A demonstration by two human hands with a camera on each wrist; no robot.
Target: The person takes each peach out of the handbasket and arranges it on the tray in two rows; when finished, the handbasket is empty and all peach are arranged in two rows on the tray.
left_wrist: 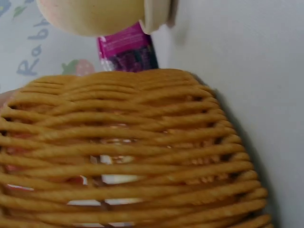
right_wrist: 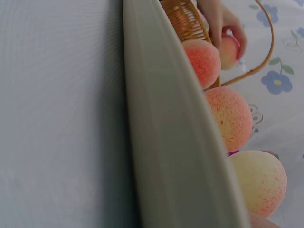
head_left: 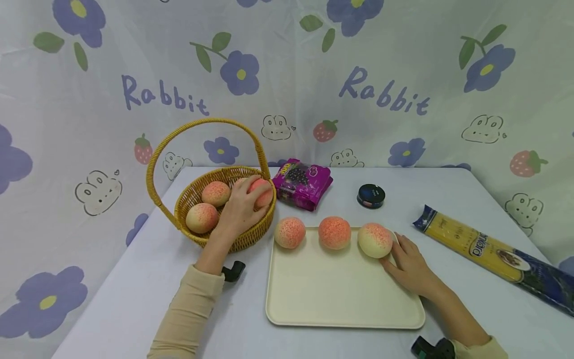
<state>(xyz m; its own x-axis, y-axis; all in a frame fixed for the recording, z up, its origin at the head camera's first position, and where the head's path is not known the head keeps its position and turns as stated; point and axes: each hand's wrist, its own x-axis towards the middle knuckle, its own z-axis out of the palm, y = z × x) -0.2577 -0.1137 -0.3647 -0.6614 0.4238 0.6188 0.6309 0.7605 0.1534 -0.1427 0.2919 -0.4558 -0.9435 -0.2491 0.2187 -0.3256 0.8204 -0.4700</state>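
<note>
My left hand (head_left: 241,208) reaches over the woven basket (head_left: 244,240) and grips a pink peach (head_left: 263,193) at its right rim. Beside that hand, more peaches lie in the basket, among them a pink one (head_left: 216,193) and a paler one (head_left: 202,218); another is partly hidden behind the fingers. Three peaches stand in a row along the far edge of the cream tray (head_left: 345,294): left (head_left: 289,233), middle (head_left: 334,233) and right (head_left: 374,240). My right hand (head_left: 412,267) rests at the tray's right edge, its extended fingers and thumb touching the right peach.
Behind the tray lie a purple snack bag (head_left: 302,183) and a small round black container (head_left: 371,196). A long yellow and blue pasta packet (head_left: 489,252) slants across the right side. The basket's tall handle (head_left: 157,149) arches above it. A patterned curtain (head_left: 287,75) hangs behind.
</note>
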